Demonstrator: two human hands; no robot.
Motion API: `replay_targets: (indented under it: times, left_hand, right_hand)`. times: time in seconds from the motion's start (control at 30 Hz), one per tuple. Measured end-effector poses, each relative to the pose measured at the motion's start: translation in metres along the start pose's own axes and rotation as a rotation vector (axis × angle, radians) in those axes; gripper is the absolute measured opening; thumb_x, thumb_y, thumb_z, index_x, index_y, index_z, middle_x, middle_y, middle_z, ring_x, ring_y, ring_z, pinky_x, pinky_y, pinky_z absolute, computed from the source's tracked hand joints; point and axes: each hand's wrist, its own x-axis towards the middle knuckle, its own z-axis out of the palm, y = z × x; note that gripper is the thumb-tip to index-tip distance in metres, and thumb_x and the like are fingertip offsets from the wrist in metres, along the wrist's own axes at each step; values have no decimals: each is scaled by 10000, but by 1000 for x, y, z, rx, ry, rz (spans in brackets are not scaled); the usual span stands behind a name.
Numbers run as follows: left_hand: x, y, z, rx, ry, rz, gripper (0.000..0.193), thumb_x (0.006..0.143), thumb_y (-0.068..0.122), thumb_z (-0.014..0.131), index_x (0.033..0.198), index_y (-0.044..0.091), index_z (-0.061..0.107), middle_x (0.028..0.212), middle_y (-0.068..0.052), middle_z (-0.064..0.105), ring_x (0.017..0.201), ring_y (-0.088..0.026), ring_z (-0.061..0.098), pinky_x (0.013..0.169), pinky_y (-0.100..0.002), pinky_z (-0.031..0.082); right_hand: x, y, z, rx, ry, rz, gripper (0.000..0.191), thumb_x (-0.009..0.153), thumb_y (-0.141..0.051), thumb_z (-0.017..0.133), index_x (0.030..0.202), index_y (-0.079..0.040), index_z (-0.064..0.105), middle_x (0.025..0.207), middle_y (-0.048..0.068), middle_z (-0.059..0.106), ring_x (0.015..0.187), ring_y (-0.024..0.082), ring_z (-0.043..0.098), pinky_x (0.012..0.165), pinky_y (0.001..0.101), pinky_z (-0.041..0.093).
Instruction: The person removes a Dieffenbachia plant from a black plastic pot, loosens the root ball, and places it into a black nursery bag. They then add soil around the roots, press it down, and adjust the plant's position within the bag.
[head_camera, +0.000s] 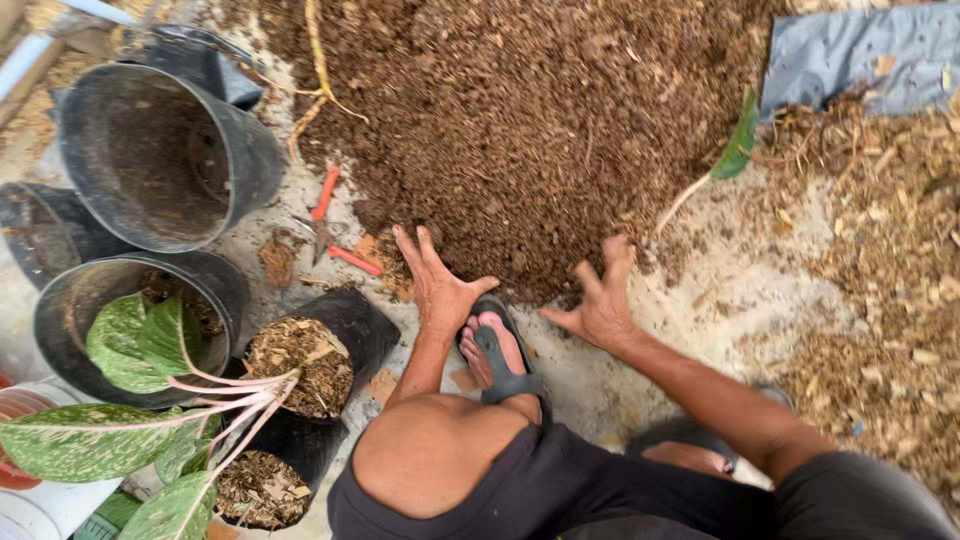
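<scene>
Browns, blacks and speckled greens on a pale floor

A dark reddish-brown soil heap (520, 130) is seen beside tan wood chips (880, 300); black is shown by the empty pot (165, 150) and the sandal (495, 350), orange-red by the pruner handles (335, 225), grey by the plastic sheet (860, 55), and green leaves (85, 440) are speckled cream on pink stems.
</scene>
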Motion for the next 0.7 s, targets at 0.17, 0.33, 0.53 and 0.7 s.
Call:
replay_targets:
  times: [0.17, 0.33, 0.53, 0.7]
  left_hand:
    - [22, 12, 13, -12, 170, -36, 1403, 656, 539, 910, 1588, 21, -2, 1662, -271, -22, 1551, -467, 59, 1247, -574, 175]
    - [85, 52, 50, -578, 600, 62, 1030, 1025, 570, 552, 1709, 45, -10, 1796, -226, 38, 1684, -401, 80, 1377, -549, 104]
    - [156, 83, 63, -1196, 324, -195, 1086, 887, 480, 704, 1659, 105, 38, 1614, -186, 281, 1431, -373, 347, 1227, -542, 266]
    - [191, 109, 63, -1282, 215, -171, 958, 877, 279, 787, 1636, 50, 250, 1579, -151, 421, 1416, -309, 442, 1216, -488, 314]
  right_hand:
    - [35, -14, 48, -35, 172, 406, 1413, 613, -737, 855, 1615, -115, 77, 1673, 291, 33, 1568, 484, 82, 1246, 667, 161]
    - [105, -28, 66, 154, 594, 610, 1165, 965, -731, 565, 1658, 4, -16, 1764, 253, 54, 1667, 412, 119, 1395, 574, 147]
    - [182, -8, 70, 586, 708, 841, 1000, 1005, -656, 498, 1684, -45, 91, 1774, 234, 105, 1644, 385, 91, 1334, 533, 80]
    - [233, 12, 64, 1138, 889, 1118, 1054, 859, -603, 639, 1632, -120, 108, 1660, 198, 248, 1511, 364, 311, 1230, 524, 272]
